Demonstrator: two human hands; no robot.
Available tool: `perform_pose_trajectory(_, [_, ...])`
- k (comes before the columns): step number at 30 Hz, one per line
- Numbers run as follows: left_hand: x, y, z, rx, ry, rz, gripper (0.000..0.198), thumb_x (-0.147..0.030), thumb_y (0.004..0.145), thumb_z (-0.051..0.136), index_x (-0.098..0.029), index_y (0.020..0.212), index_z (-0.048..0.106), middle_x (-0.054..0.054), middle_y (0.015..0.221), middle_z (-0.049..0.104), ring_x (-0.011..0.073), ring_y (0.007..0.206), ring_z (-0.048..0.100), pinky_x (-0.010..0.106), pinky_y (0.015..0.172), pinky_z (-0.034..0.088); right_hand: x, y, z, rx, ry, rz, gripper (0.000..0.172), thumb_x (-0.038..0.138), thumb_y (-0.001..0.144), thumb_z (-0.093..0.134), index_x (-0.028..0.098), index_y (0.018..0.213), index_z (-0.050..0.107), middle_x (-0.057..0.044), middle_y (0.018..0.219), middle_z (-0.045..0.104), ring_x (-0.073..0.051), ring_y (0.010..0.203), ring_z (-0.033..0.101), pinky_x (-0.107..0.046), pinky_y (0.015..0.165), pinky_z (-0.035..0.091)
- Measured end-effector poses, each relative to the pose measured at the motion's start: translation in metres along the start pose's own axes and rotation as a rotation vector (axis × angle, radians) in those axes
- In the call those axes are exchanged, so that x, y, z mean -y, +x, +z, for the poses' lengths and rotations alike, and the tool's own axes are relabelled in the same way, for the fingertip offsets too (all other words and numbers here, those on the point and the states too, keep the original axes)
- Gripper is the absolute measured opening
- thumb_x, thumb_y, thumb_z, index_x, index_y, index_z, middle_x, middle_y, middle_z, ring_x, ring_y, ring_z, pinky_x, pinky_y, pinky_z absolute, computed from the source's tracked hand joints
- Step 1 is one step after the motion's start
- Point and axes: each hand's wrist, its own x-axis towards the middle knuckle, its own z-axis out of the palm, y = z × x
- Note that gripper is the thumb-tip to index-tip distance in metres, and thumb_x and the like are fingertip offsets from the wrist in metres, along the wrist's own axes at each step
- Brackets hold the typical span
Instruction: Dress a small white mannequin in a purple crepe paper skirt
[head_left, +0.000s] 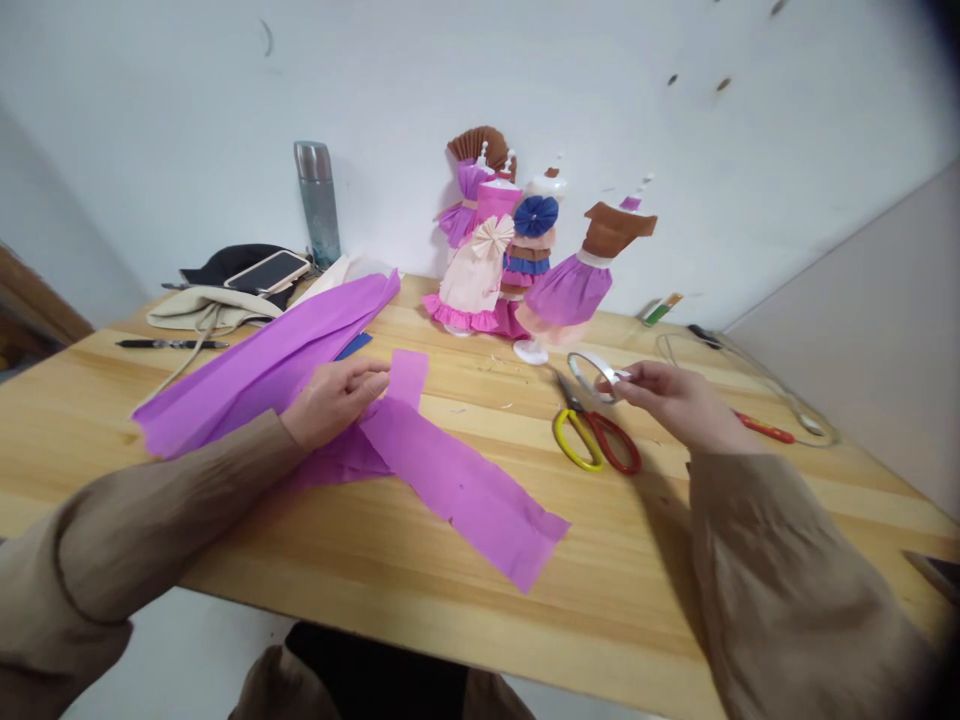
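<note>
My left hand (336, 400) is closed, with thumb and fingers pinching the end of a purple crepe paper strip (469, 490) that slants toward the table's front edge. A short tab of the same paper sticks up beyond the fingertips. Under my left wrist lies a larger folded sheet of purple crepe paper (262, 350). On the right, my right hand (686, 400) pinches a thin roll of tape (583, 377), held just above the table. Beneath and left of that hand are scissors (577, 440) with one yellow and one red handle, lying on the wood.
Miniature dress forms in paper dresses (480, 260) stand at the back, one with a brown top (577, 285) nearest the scissors. A flask (318, 200), phone (268, 271), cloth bag and pen (171, 344) are at left. A red-handled tool (765, 428) and a cable (806, 405) lie at right.
</note>
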Motion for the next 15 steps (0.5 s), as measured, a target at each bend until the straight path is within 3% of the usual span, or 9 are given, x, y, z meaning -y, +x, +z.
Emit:
perform_pose_trajectory(3, [0.000,-0.001,-0.001,-0.059,0.052,0.027,0.053,-0.051,0.087,0.046,-0.011,0.113,0.069,-0.006,0.048,0.049,0.0121,0.049,0.048,0.023,0.053,0.038,0.016,-0.006,0.006,0.041,0.239,0.063,0.034,0.053,0.071,0.072,0.021,0.079,0.064,-0.010,0.083,0.075,-0.023,0.080,0.069,-0.035,0.078,0.053])
perform_pose_trajectory(7, [0.000,-0.002,0.000,-0.070,0.067,0.046,0.052,-0.049,0.088,0.045,-0.011,0.114,0.069,-0.006,0.048,0.049,0.0125,0.051,0.048,0.023,0.053,0.038,0.027,-0.008,0.009,-0.048,0.492,0.145,0.044,0.043,0.067,0.077,0.021,0.101,0.062,-0.003,0.069,0.066,-0.019,0.068,0.064,-0.038,0.075,0.054])
perform_pose_trajectory(9, [-0.001,-0.003,0.000,-0.060,0.058,0.050,0.048,-0.047,0.089,0.046,-0.012,0.113,0.069,-0.006,0.049,0.049,0.0121,0.051,0.048,0.023,0.053,0.038,0.029,-0.007,0.008,-0.077,0.600,0.167,0.045,0.042,0.066,0.076,0.022,0.103,0.059,-0.001,0.065,0.061,-0.020,0.065,0.063,-0.041,0.073,0.055])
perform_pose_trajectory(15, [0.000,-0.005,0.001,-0.089,0.029,0.089,0.047,-0.045,0.090,0.045,-0.013,0.115,0.069,-0.007,0.049,0.046,0.0116,0.052,0.048,0.022,0.053,0.037,0.042,-0.013,0.014,-0.061,0.716,0.099,0.044,0.044,0.066,0.079,0.023,0.103,0.067,-0.002,0.070,0.065,-0.020,0.068,0.066,-0.044,0.081,0.056])
